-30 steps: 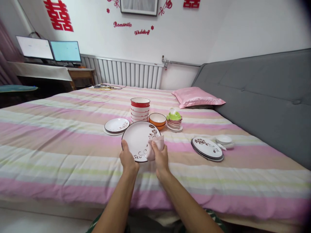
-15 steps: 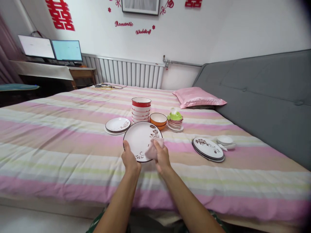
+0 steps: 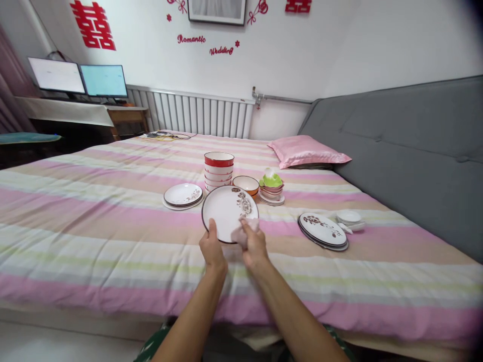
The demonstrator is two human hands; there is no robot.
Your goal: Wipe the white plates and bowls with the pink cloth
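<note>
A round white plate (image 3: 222, 213) with a dark rim and brown flower print is held up over the bed, tilted toward me. My left hand (image 3: 213, 251) grips its lower left edge, thumb on the face and fingers hidden behind. My right hand (image 3: 254, 246) is closed on a pale pink cloth (image 3: 240, 235), pressed to the plate's lower right edge. Just behind the plate stand a stack of red and white bowls (image 3: 219, 166) and orange bowls (image 3: 245, 185).
Stacked plates (image 3: 183, 194) lie left on the striped bed (image 3: 113, 241). Small dishes with a green leaf-shaped one (image 3: 271, 180) stand behind right. Oval plates (image 3: 322, 229) and small white dishes with a spoon (image 3: 349, 218) lie at right. A pink pillow (image 3: 307, 151) rests near the grey headboard (image 3: 396, 136).
The plate has shifted slightly right and turned, its flower print now at the upper right. My left hand has moved right along the rim. The cloth stays at the lower right edge.
</note>
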